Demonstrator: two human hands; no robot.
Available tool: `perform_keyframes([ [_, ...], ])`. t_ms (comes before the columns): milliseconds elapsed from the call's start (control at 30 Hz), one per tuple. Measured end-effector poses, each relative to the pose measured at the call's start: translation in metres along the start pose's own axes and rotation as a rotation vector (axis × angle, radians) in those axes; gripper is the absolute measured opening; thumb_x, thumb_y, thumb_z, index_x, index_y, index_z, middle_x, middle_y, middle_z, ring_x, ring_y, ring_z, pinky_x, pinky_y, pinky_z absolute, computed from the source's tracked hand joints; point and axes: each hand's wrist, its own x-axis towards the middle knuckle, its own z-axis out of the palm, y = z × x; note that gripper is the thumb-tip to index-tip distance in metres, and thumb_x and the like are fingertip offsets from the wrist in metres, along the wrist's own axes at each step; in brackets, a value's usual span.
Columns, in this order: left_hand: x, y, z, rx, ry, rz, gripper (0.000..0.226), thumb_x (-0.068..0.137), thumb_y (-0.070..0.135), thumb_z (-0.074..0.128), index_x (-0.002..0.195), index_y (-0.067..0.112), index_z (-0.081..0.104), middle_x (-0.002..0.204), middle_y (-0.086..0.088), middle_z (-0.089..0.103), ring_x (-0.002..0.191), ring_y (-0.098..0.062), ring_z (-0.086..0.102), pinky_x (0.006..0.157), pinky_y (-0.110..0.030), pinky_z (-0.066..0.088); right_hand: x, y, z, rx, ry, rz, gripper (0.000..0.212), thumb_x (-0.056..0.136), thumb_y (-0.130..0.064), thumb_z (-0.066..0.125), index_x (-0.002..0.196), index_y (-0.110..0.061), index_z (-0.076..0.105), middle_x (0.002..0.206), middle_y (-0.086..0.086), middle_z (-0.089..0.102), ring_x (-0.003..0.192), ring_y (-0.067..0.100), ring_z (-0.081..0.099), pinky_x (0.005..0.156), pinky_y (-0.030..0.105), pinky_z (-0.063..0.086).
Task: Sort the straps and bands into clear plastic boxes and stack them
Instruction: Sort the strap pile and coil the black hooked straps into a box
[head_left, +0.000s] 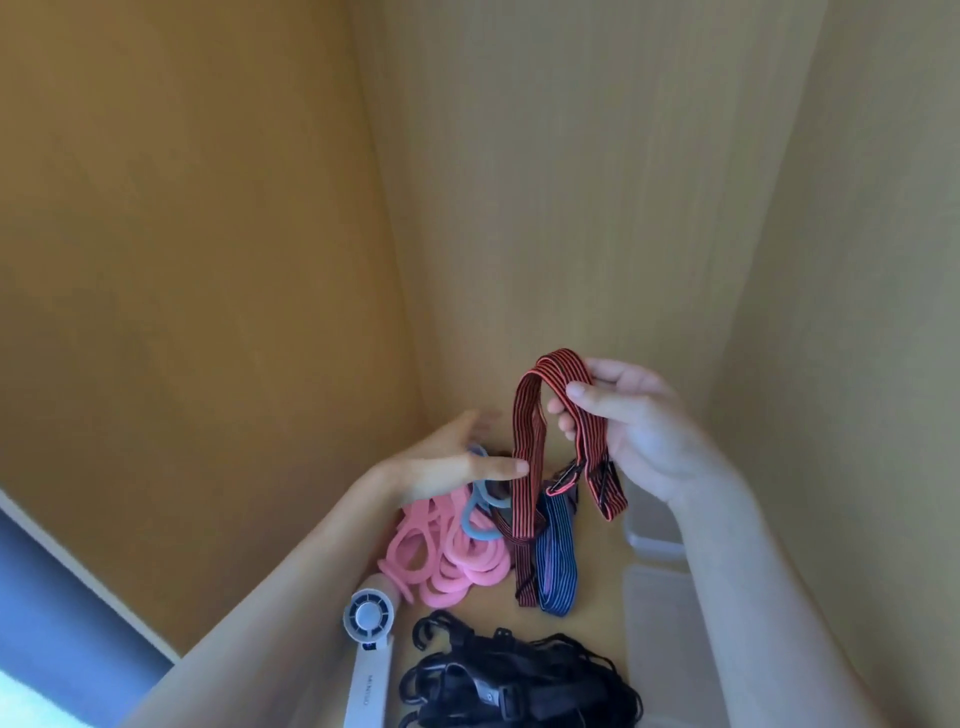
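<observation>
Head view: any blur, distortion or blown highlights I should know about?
Head view: left hand fingers smeared by motion; right hand and the red striped strap it pinches read fairly sharp; wide-angle lens bends the wooden walls; clear boxes are faint, low contrast; bottom-left corner blown out.

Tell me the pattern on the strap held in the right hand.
The strap is red with thin black lengthwise stripes, clearest in the head view.

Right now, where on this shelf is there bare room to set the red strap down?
A bare strip of shelf runs between the blue strap and the clear boxes. A smaller gap lies between the pink bands and the black straps. Left and front are crowded.
</observation>
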Motion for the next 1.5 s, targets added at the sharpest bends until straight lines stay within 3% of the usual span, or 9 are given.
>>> perform_keyframes([
  [167,0.012,0.019,0.028,-0.310,-0.162,0.224,0.041,0.086,0.001,0.075,0.116,0.014,0.050,0.104,0.010,0.065,0.105,-0.009,0.063,0.094,-0.029,0.054,0.003,0.007,-0.002,0.011,-0.038,0.059,0.021,0.080,-0.003,0.062,0.100,0.002,0.067,0.075,0.013,0.067,0.061,0.019,0.058,0.059,0.025,0.051],
  [300,0.021,0.010,0.051,-0.494,-0.170,0.150,0.032,0.096,0.012,0.065,0.122,-0.004,0.055,0.111,-0.018,0.063,0.105,-0.031,0.062,0.102,-0.051,0.049,0.011,0.018,-0.012,0.023,0.137,0.061,0.013,0.088,0.003,0.058,0.098,0.002,0.065,0.073,0.009,0.064,0.059,0.017,0.057,0.055,0.025,0.050],
  [567,0.057,-0.032,0.084,-0.928,-0.163,0.006,0.047,0.092,0.042,0.070,0.130,0.015,0.065,0.135,-0.023,0.061,0.127,-0.044,0.056,0.111,-0.059,0.041,0.035,0.071,-0.020,0.132,0.487,0.233,0.010,0.093,0.009,0.058,0.097,0.002,0.065,0.076,0.014,0.064,0.056,0.017,0.064,0.055,0.028,0.057],
  [800,0.091,-0.054,0.076,-0.949,-0.101,-0.210,0.023,0.093,0.006,0.056,0.108,-0.008,0.064,0.095,-0.027,0.065,0.081,-0.035,0.068,0.072,-0.042,0.057,0.058,0.111,-0.029,-0.279,0.615,0.356,0.013,0.095,-0.020,0.068,0.107,-0.015,0.064,0.074,-0.002,0.068,0.043,0.010,0.057,0.039,0.026,0.040],
  [900,0.110,-0.055,0.069,-1.042,-0.109,-0.337,0.022,0.098,0.013,0.047,0.102,-0.001,0.064,0.092,-0.020,0.064,0.081,-0.031,0.064,0.081,-0.041,0.052,0.052,0.121,-0.043,-0.429,0.654,0.307,0.032,0.096,-0.021,0.067,0.125,-0.011,0.057,0.109,0.007,0.067,0.072,0.016,0.066,0.066,0.033,0.053],
  [1033,0.141,-0.049,0.066,-1.165,-0.065,-0.406,0.029,0.101,0.018,0.044,0.089,0.004,0.066,0.093,-0.015,0.066,0.091,-0.031,0.064,0.095,-0.045,0.048,0.033,0.137,-0.043,-0.244,0.470,0.388,0.033,0.100,-0.025,0.061,0.131,-0.017,0.055,0.115,0.002,0.071,0.096,0.007,0.071,0.081,0.022,0.057],
  [1133,0.155,-0.048,0.074,-1.119,-0.056,-0.420,0.038,0.102,0.016,0.046,0.085,0.001,0.076,0.092,-0.014,0.071,0.081,-0.026,0.069,0.087,-0.040,0.053,0.032,0.154,-0.040,-0.246,0.547,0.434,0.033,0.101,-0.022,0.059,0.134,-0.018,0.057,0.117,0.008,0.072,0.107,0.024,0.070,0.096,0.045,0.055],
  [1300,0.154,-0.065,0.076,-0.818,0.083,-0.363,0.017,0.094,0.003,0.059,0.103,-0.010,0.066,0.098,-0.029,0.072,0.084,-0.034,0.070,0.084,-0.048,0.058,0.035,0.180,-0.042,-0.331,0.699,0.520,0.013,0.100,-0.012,0.058,0.111,-0.006,0.059,0.078,0.006,0.067,0.052,0.010,0.064,0.048,0.024,0.053],
  [1500,0.133,-0.088,0.067,-0.594,0.113,-0.294,0.016,0.088,0.010,0.066,0.101,0.004,0.060,0.093,-0.014,0.062,0.084,-0.025,0.060,0.078,-0.039,0.048,0.032,0.201,-0.037,-0.441,0.643,0.510,0.027,0.091,0.001,0.061,0.096,-0.026,0.061,0.079,-0.010,0.076,0.083,0.011,0.071,0.085,0.035,0.056],
])
